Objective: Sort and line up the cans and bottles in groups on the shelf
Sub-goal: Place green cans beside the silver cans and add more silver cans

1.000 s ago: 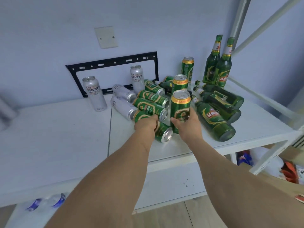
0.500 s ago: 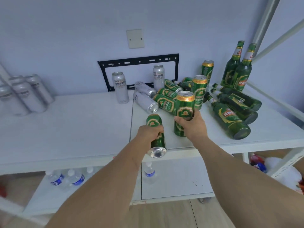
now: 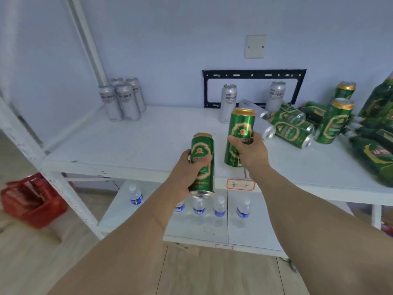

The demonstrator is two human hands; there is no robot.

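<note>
White shelf [image 3: 148,145] with cans [image 3: 123,99]

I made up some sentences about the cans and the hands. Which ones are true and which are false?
1. Each hand holds a green can. True: the left hand grips one green can, the right hand another.
2. The silver cans in the left corner lie on their sides. False: that silver group stands upright.
3. Small water bottles stand on the lower shelf. True.
4. The basket on the floor is blue. False: the basket is red.
</note>
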